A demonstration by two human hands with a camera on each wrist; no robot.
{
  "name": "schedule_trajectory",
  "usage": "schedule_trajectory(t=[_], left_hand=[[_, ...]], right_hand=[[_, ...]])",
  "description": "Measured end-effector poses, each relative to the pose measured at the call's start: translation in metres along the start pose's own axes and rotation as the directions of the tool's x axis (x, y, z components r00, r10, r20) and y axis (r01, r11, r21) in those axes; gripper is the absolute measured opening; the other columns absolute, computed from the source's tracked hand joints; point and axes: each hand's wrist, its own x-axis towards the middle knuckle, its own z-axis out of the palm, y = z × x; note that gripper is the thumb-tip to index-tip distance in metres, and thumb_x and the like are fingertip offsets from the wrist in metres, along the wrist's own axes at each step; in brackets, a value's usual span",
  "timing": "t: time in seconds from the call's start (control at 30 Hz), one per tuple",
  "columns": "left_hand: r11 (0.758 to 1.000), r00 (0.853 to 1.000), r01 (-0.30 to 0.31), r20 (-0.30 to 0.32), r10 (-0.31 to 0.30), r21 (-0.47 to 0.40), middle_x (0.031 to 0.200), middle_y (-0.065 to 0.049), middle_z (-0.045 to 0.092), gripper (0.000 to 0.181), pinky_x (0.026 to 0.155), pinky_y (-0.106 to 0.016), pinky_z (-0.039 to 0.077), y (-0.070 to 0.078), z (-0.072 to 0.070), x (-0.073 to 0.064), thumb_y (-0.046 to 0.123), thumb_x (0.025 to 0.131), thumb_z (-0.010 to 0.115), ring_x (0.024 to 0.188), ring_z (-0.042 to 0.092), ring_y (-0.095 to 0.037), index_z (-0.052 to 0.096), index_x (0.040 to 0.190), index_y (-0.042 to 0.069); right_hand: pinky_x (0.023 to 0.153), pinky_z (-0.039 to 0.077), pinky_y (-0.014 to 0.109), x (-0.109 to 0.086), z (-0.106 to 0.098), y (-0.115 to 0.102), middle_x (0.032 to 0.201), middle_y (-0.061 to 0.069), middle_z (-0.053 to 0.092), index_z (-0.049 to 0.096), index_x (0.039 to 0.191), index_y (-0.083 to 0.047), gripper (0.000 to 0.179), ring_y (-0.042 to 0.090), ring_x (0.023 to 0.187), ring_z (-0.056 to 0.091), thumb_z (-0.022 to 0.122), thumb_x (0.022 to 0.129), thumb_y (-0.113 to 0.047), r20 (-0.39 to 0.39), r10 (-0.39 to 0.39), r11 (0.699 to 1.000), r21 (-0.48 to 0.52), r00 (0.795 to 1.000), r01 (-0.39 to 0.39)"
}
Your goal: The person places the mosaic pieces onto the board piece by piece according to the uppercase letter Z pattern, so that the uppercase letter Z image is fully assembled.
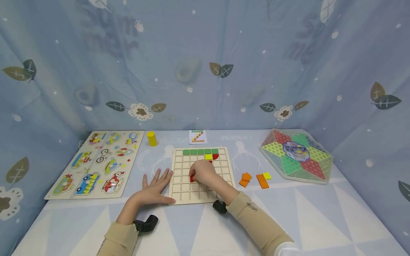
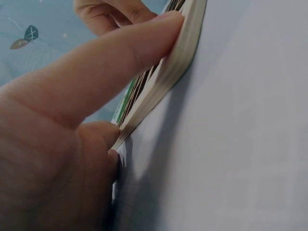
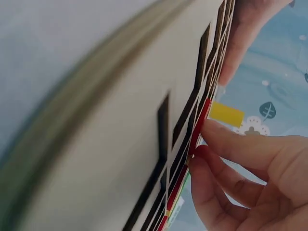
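Observation:
A pale wooden grid board (image 1: 180, 195) lies mid-table. Its top row has several green squares (image 1: 201, 152); below are a yellow square (image 1: 208, 156) and a red quarter-round piece (image 1: 215, 156). My right hand (image 1: 203, 172) is over the middle of the grid, thumb and fingertips pinching at a red piece (image 1: 192, 178). In the right wrist view that red piece (image 3: 198, 127) sits right at the fingertips, low against the grid. My left hand (image 1: 153, 190) has its fingers spread along the board's left side. Its thumb (image 2: 163, 31) rests on the near edge.
Right of the board lie orange pieces (image 1: 262, 181) and a yellow square (image 1: 267, 175). A pattern card (image 1: 198, 137) lies behind it. A yellow cylinder (image 1: 152, 139) stands at back left, near a vehicle puzzle board (image 1: 107, 167). A hexagonal game box (image 1: 296, 154) occupies the right.

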Motion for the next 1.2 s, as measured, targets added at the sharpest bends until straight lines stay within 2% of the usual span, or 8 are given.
schedule_trajectory(t=[0.07, 0.2, 0.4, 0.6, 0.73, 0.93, 1.07, 1.2], left_hand=[[1.0, 1.0, 0.001, 0.001, -0.001, -0.003, 0.153, -0.02, 0.006, 0.108, 0.095, -0.065, -0.022, 0.001, -0.001, 0.0, 0.053, 0.07, 0.071, 0.138, -0.01, -0.043, 0.015, 0.147, 0.003], [1.0, 1.0, 0.003, 0.005, -0.003, -0.004, 0.153, -0.021, 0.007, 0.108, 0.095, -0.065, -0.022, 0.002, -0.001, 0.0, 0.053, 0.07, 0.071, 0.137, -0.01, -0.044, 0.015, 0.147, 0.002], [1.0, 1.0, 0.003, 0.007, -0.003, -0.006, 0.153, -0.02, 0.006, 0.108, 0.096, -0.065, -0.022, 0.001, -0.001, 0.0, 0.053, 0.07, 0.071, 0.138, -0.01, -0.043, 0.015, 0.147, 0.003], [1.0, 1.0, 0.0, 0.006, 0.0, -0.011, 0.153, -0.019, 0.006, 0.108, 0.096, -0.064, -0.022, 0.001, -0.001, -0.001, 0.054, 0.07, 0.071, 0.138, -0.01, -0.042, 0.015, 0.147, 0.003], [1.0, 1.0, 0.002, 0.003, -0.002, -0.012, 0.153, -0.019, 0.006, 0.107, 0.096, -0.064, -0.022, 0.001, -0.001, -0.001, 0.053, 0.07, 0.071, 0.138, -0.01, -0.042, 0.016, 0.147, 0.003], [1.0, 1.0, 0.014, 0.002, -0.014, -0.009, 0.154, -0.018, 0.006, 0.107, 0.097, -0.063, -0.023, 0.003, 0.0, -0.001, 0.053, 0.07, 0.07, 0.138, -0.01, -0.042, 0.015, 0.147, 0.004], [1.0, 1.0, 0.013, 0.002, -0.013, -0.002, 0.154, -0.018, 0.005, 0.107, 0.097, -0.064, -0.023, 0.001, 0.0, 0.0, 0.053, 0.07, 0.07, 0.138, -0.01, -0.041, 0.015, 0.148, 0.004], [1.0, 1.0, 0.005, 0.001, -0.005, -0.012, 0.154, -0.019, 0.006, 0.107, 0.096, -0.064, -0.023, 0.0, 0.0, -0.001, 0.052, 0.07, 0.07, 0.138, -0.01, -0.042, 0.015, 0.148, 0.004]], right_hand=[[0.072, 0.049, 0.024, -0.001, -0.001, 0.001, 0.086, -0.005, 0.07, 0.075, 0.085, -0.016, 0.01, 0.015, 0.09, 0.062, 0.073, 0.078, -0.009, -0.015, -0.016, 1.0, 0.003, 1.0, 0.016], [0.072, 0.049, 0.027, -0.008, -0.007, 0.012, 0.089, -0.003, 0.07, 0.075, 0.089, -0.015, 0.012, 0.015, 0.089, 0.062, 0.071, 0.079, -0.009, -0.05, -0.009, 0.996, 0.093, 0.999, 0.014], [0.072, 0.049, 0.032, -0.028, -0.026, 0.05, 0.089, -0.001, 0.068, 0.073, 0.092, -0.014, 0.013, 0.017, 0.083, 0.06, 0.071, 0.08, -0.011, -0.112, 0.119, 0.981, 0.166, 0.987, -0.1], [0.083, 0.047, 0.042, -0.058, -0.042, 0.103, 0.1, 0.008, 0.067, 0.072, 0.097, -0.011, 0.016, 0.026, 0.095, 0.059, 0.068, 0.081, -0.008, -0.159, 0.253, 0.961, 0.155, 0.954, -0.229], [0.086, 0.046, 0.048, -0.081, -0.05, 0.133, 0.109, 0.016, 0.065, 0.07, 0.101, -0.008, 0.022, 0.034, 0.103, 0.057, 0.063, 0.081, -0.001, -0.168, 0.305, 0.949, 0.132, 0.937, -0.285], [0.07, 0.049, 0.04, -0.105, -0.058, 0.158, 0.116, 0.022, 0.06, 0.069, 0.105, -0.006, 0.037, 0.035, 0.098, 0.057, 0.048, 0.079, 0.011, -0.13, 0.377, 0.925, 0.109, 0.917, -0.364], [0.068, 0.048, 0.039, -0.112, -0.06, 0.165, 0.114, 0.023, 0.06, 0.069, 0.104, -0.004, 0.041, 0.036, 0.096, 0.057, 0.043, 0.077, 0.015, -0.107, 0.38, 0.924, 0.084, 0.919, -0.372], [0.08, 0.048, 0.047, -0.114, -0.059, 0.169, 0.107, 0.023, 0.063, 0.069, 0.099, -0.001, 0.038, 0.039, 0.099, 0.057, 0.047, 0.074, 0.017, -0.103, 0.346, 0.938, 0.039, 0.932, -0.344]])
